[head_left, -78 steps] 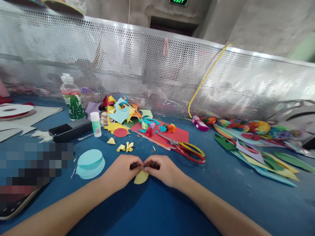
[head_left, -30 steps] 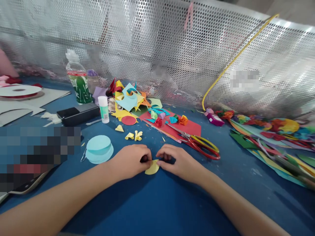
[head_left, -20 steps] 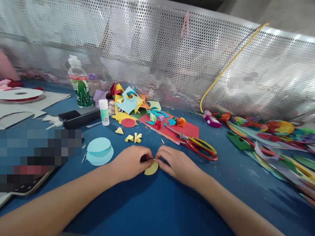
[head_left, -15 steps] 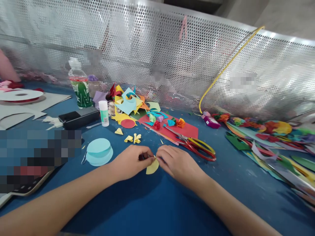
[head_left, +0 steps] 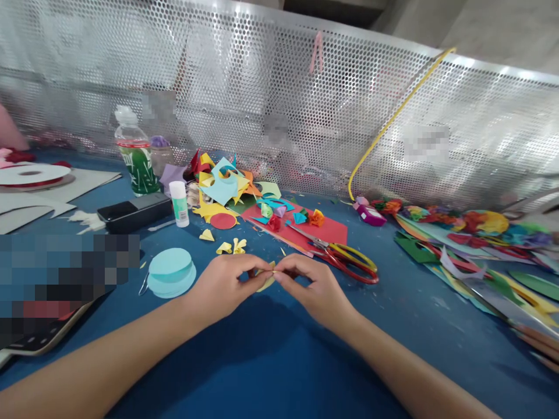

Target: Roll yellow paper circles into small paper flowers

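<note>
My left hand (head_left: pixel 222 285) and my right hand (head_left: pixel 312 288) meet at the fingertips just above the blue table (head_left: pixel 279 361). Both pinch a small yellow paper piece (head_left: pixel 265 279), which is mostly hidden between the fingers and looks folded up off the table. Behind the hands lie small folded yellow paper bits (head_left: pixel 231 247). A stack of light blue paper circles (head_left: pixel 171 272) lies left of my left hand. Red and yellow scissors (head_left: pixel 345 262) lie behind my right hand.
A heap of coloured paper scraps (head_left: pixel 227 189) and a red sheet (head_left: pixel 305 230) sit mid-table, with a glue stick (head_left: pixel 179 203), a black phone (head_left: pixel 133 212) and a green bottle (head_left: pixel 135 160) to the left. Coloured paper sheets (head_left: pixel 471 250) spread at the right. A perforated metal screen (head_left: pixel 279 110) closes the back.
The yellow paper piece lay flat under my fingertips; now both hands have lifted it and closed it up between the fingers. The camera view shifted slightly.
</note>
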{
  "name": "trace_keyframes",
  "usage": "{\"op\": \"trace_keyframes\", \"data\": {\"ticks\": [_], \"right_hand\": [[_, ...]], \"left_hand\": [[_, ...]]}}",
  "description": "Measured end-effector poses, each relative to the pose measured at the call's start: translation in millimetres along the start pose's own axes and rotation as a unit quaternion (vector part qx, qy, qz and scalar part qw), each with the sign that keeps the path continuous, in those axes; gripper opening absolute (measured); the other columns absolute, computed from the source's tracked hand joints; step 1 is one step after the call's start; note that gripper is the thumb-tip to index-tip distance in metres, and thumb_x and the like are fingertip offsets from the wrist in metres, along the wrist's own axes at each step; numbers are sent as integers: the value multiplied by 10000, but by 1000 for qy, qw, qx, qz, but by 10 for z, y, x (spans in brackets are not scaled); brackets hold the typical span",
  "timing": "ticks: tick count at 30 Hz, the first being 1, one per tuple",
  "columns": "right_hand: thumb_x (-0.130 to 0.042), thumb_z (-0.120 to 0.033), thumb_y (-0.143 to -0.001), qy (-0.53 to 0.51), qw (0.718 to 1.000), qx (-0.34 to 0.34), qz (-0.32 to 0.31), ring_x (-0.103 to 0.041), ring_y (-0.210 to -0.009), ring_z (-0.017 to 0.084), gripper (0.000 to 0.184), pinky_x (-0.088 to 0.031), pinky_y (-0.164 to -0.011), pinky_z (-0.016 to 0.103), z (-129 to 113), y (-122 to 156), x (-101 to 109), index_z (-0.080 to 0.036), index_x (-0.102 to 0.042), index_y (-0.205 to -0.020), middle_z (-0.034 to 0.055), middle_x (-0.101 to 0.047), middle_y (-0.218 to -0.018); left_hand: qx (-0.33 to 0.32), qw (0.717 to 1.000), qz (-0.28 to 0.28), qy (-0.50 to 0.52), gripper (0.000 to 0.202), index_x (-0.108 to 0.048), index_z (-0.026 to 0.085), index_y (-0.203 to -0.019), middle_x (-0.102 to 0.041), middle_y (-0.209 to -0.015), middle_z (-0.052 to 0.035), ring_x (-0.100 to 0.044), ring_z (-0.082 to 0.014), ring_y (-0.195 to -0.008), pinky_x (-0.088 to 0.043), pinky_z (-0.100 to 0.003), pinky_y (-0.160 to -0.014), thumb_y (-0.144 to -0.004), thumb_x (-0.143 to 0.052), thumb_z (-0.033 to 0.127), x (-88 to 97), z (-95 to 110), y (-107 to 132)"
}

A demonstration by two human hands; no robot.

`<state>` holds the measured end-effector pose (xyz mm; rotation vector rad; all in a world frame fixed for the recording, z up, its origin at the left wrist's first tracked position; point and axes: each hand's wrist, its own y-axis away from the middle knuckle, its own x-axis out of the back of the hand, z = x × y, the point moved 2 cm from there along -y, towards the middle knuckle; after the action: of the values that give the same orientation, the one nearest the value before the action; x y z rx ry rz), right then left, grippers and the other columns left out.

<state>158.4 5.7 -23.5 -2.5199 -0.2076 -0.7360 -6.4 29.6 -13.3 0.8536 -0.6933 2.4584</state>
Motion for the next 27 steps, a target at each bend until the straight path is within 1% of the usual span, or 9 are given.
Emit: {"op": "trace_keyframes", "data": {"ticks": [5,10,13,16,19,21,23,25,27], "right_hand": [[-538,-252,-809,-15,1000,26,10,-588,-714,137,107,-467,-669,273,0,-2,26,-216,-636,-785,14,-641,-770],[-533,-228,-807,-15,999,39,0,-590,-687,137,118,-472,-653,272,-49,17,30,-211,-642,-767,14,-639,-740],[-544,-203,-790,-25,999,41,18,-571,-648,126,103,-466,-620,260,-57,22,19,-197,-623,-724,11,-616,-699],[-550,-213,-784,-45,998,12,31,-562,-658,123,67,-467,-615,255,-28,13,6,-197,-599,-741,11,-607,-722],[-551,-231,-782,-60,997,-12,41,-562,-686,127,44,-472,-618,250,-14,4,8,-202,-583,-790,10,-599,-755],[-545,-225,-787,-56,997,-12,46,-556,-693,123,44,-462,-625,239,-21,0,19,-200,-579,-775,5,-590,-751],[-530,-220,-800,-38,999,-16,22,-543,-681,117,79,-443,-617,229,-24,-4,20,-196,-581,-745,1,-581,-733],[-511,-229,-814,-14,999,-26,-18,-526,-653,114,117,-423,-596,227,-14,-7,12,-194,-583,-729,-4,-569,-708],[-493,-239,-826,3,999,-31,-44,-512,-634,114,138,-411,-583,232,2,-7,1,-193,-578,-727,-5,-556,-697]], "left_hand": [[-54,998,34,-20,202,-672,199,-810,-666,-701,-8,-564,-109,-618,-401,-188,-555,-811,-502,308,17,12,23],[-107,993,33,-26,210,-682,188,-755,-662,-655,-12,-555,-105,-603,-411,-196,-587,-815,-497,266,22,73,53],[-89,995,45,-22,233,-683,183,-716,-649,-629,-17,-541,-103,-560,-405,-196,-544,-810,-493,279,13,95,62],[-45,997,54,13,217,-677,178,-759,-667,-699,-19,-555,-102,-580,-402,-183,-516,-810,-494,285,0,87,56],[-14,997,45,61,192,-660,182,-828,-672,-761,-12,-570,-104,-637,-400,-164,-502,-813,-496,282,-7,72,44],[-8,997,28,72,181,-651,186,-824,-658,-780,-10,-566,-101,-656,-403,-160,-504,-813,-494,274,-11,64,39],[-7,998,15,61,165,-648,191,-806,-636,-839,-14,-564,-106,-707,-409,-161,-518,-806,-500,262,-14,53,38],[-9,999,9,40,148,-653,199,-798,-610,-885,-19,-558,-114,-746,-412,-166,-530,-791,-514,248,-18,37,37],[-14,1000,5,28,141,-659,200,-797,-597,-854,-19,-550,-112,-731,-415,-175,-542,-781,-522,230,-22,22,35]]}}
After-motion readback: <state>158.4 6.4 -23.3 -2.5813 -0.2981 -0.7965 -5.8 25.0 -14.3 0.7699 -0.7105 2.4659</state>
